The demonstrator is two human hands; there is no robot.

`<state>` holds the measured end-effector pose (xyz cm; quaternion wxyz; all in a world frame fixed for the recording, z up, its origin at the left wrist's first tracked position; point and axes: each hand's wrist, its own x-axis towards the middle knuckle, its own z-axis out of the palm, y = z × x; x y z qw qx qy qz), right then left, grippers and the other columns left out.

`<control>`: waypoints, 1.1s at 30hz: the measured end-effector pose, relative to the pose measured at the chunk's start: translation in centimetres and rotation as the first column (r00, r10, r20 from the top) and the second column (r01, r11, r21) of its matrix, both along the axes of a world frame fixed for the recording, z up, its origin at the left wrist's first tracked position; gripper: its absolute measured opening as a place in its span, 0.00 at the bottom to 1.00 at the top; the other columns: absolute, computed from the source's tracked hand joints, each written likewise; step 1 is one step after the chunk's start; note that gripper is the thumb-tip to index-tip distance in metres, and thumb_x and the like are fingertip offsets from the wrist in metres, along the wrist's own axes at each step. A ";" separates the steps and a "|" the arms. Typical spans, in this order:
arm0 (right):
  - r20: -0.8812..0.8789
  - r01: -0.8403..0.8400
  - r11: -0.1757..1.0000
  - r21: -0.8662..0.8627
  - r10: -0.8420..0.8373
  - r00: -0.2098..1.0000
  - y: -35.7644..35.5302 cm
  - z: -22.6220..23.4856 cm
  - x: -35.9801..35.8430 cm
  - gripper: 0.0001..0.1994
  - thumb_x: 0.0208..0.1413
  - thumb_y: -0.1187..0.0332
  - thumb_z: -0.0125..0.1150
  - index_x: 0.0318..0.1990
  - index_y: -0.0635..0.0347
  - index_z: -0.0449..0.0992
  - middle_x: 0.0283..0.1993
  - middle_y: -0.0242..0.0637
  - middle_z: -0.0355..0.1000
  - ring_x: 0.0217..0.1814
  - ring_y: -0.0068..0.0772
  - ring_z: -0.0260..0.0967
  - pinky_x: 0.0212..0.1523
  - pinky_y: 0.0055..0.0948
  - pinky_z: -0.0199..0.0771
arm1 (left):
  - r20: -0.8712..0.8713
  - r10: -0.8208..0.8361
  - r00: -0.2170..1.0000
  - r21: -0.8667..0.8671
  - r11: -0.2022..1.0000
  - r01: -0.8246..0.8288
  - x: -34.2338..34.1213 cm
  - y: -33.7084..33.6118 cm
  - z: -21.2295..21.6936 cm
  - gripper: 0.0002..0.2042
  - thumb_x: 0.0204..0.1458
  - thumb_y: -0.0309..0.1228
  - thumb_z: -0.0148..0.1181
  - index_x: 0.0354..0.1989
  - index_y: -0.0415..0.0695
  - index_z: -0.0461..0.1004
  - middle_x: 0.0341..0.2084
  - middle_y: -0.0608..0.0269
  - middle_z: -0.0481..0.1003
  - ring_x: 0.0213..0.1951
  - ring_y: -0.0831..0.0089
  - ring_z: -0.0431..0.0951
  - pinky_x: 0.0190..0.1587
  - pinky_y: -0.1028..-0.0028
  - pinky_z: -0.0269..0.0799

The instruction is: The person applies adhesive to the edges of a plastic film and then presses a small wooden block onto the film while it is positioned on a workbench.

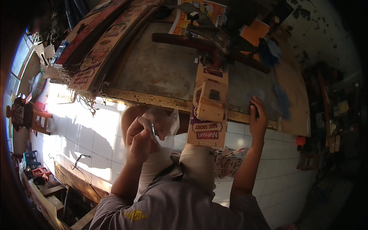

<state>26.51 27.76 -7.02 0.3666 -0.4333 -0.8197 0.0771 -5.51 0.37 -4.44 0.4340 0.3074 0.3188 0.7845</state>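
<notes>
Pinching a crumpled clear plastic piece (172, 124) between thumb and fingers, the left hand (138, 138) holds it up over the lap, near the table's front edge, while the right hand (259, 117) lies at that edge with fingers loosely bent (whether they grip anything, I cannot tell). Between the hands, a printed cardboard strip (207, 128) overhangs the table (161, 73), its far end beneath a metal device (218, 38) with a long reddish bar; beyond, more cardboard strips (103, 50) lie toward the left, and white tiles (90, 130) cover the floor below.
</notes>
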 end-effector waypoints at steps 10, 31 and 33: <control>-0.511 -0.595 0.782 -0.183 0.441 0.737 -14.8 4.8 -8.8 0.17 0.59 0.69 0.69 0.54 0.65 0.78 0.57 0.45 0.77 0.56 0.40 0.76 0.56 0.38 0.79 | -0.245 -0.091 0.965 -0.071 0.995 0.075 3.5 0.6 2.0 0.04 0.63 0.24 0.59 0.40 0.38 0.70 0.37 0.60 0.73 0.39 0.74 0.77 0.48 0.72 0.73; -0.827 -0.835 0.354 -0.422 0.226 0.514 -17.8 3.9 -10.9 0.19 0.61 0.79 0.66 0.59 0.68 0.75 0.60 0.43 0.74 0.63 0.35 0.75 0.56 0.28 0.82 | -0.656 0.108 0.747 -0.037 0.984 -0.175 3.8 1.3 2.7 0.08 0.51 0.23 0.73 0.35 0.38 0.78 0.29 0.62 0.77 0.30 0.76 0.78 0.35 0.75 0.73; -0.827 -0.832 0.345 -0.434 0.214 0.520 -17.8 3.9 -11.0 0.19 0.61 0.79 0.66 0.59 0.68 0.75 0.60 0.43 0.74 0.62 0.34 0.75 0.56 0.28 0.81 | -0.692 0.132 0.710 -0.019 0.980 -0.200 3.7 1.3 2.7 0.08 0.51 0.23 0.72 0.35 0.38 0.78 0.28 0.63 0.77 0.29 0.76 0.78 0.33 0.75 0.74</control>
